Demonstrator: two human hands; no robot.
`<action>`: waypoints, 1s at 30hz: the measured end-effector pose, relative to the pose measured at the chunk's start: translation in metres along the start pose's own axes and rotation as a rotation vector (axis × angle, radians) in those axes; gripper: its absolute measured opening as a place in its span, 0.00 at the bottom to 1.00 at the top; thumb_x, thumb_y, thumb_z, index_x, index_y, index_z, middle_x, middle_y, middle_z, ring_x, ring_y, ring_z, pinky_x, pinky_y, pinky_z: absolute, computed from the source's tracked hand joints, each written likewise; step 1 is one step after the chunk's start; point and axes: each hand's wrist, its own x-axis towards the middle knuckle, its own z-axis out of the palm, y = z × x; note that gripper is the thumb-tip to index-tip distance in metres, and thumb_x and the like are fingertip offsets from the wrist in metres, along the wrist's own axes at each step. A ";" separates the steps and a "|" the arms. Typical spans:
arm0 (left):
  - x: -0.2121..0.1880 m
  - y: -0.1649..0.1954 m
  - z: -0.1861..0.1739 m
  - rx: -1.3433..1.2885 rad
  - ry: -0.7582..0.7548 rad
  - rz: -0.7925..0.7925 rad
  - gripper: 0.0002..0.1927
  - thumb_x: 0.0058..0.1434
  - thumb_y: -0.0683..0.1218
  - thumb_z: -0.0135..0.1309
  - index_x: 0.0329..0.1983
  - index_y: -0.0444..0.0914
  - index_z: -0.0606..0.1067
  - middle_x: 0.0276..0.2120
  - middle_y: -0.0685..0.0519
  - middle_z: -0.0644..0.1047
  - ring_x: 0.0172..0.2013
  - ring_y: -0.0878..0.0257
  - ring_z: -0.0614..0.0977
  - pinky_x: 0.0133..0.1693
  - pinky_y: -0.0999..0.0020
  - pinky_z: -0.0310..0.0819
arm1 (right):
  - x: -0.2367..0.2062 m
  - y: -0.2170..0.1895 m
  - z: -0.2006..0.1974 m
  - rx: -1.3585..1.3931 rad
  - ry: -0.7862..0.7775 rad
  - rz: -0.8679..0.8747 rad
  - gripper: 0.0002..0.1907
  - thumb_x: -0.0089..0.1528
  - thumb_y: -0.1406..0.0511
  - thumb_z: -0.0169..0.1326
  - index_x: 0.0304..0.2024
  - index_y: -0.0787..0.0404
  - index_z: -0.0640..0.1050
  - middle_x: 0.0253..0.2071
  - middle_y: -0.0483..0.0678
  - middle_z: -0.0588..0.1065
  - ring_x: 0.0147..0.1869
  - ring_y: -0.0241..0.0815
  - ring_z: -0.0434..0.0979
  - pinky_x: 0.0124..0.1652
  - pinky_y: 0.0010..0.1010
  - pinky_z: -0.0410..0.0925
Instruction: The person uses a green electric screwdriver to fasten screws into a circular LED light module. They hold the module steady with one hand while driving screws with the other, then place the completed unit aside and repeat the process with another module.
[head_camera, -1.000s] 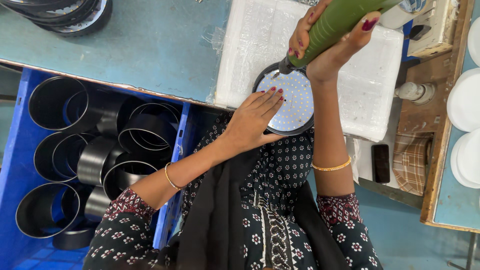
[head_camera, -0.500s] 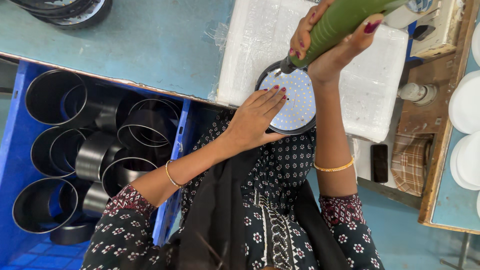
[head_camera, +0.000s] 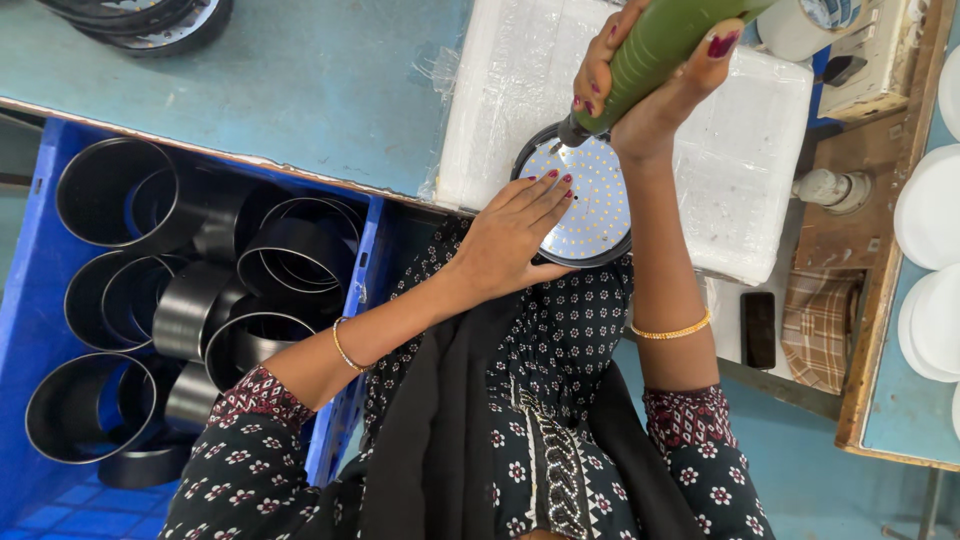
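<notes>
Gripping the green driver in my right hand, upper right of the frame, my left hand lies spread on the round light panel.

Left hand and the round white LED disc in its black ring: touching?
Touching. The head view shows the left hand lying flat on the round white LED disc, fingertips overlapping its face with no gap, while the right hand holds the green power screwdriver.
</notes>
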 end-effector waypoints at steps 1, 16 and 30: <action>0.000 0.000 0.000 0.002 0.000 0.001 0.40 0.56 0.60 0.65 0.61 0.25 0.71 0.64 0.38 0.71 0.68 0.49 0.69 0.69 0.53 0.57 | 0.000 0.000 0.001 -0.004 0.002 -0.001 0.46 0.61 0.28 0.37 0.41 0.65 0.65 0.21 0.53 0.63 0.19 0.44 0.62 0.23 0.33 0.61; 0.003 -0.004 -0.009 0.054 -0.135 0.027 0.38 0.55 0.54 0.62 0.63 0.27 0.70 0.67 0.39 0.68 0.69 0.48 0.66 0.69 0.54 0.56 | 0.002 -0.001 0.023 -0.077 -0.097 0.020 0.42 0.65 0.31 0.43 0.42 0.66 0.65 0.22 0.54 0.64 0.20 0.43 0.64 0.25 0.32 0.63; 0.002 -0.011 -0.009 0.019 -0.126 0.043 0.42 0.55 0.60 0.63 0.62 0.24 0.69 0.65 0.36 0.67 0.67 0.44 0.66 0.67 0.52 0.55 | 0.009 0.010 -0.004 -0.046 0.000 -0.039 0.46 0.63 0.29 0.36 0.41 0.67 0.68 0.21 0.53 0.64 0.19 0.44 0.65 0.23 0.35 0.65</action>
